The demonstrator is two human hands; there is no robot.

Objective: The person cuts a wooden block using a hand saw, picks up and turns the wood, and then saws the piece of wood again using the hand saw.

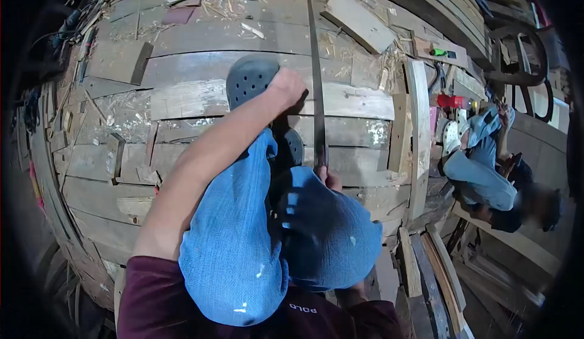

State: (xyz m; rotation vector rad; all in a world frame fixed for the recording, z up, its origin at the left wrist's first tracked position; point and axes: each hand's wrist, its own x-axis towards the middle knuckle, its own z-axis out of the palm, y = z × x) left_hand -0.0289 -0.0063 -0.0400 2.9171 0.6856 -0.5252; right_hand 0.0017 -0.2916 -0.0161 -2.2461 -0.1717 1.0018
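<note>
My left hand (288, 89) is closed in a fist beside the dark clog (250, 77) on my foot; a dark patch shows under its fingers, and what it grips is hidden. A long, narrow dark metal strip (317, 77) runs away from me over the planks, to the right of that fist. At its near end my right hand (330, 178) has its fingers wrapped round it, partly hidden behind my bent knee. The second dark clog (292, 146) lies in shadow between the strip and my leg.
Wooden planks (237, 41) form the floor. A thick wood block (360, 23) lies at the upper right, near an upright pale board (418, 138). Another person (486, 156) in jeans sits at the right, by a red tool (453, 101). Stacked timber lines the edges.
</note>
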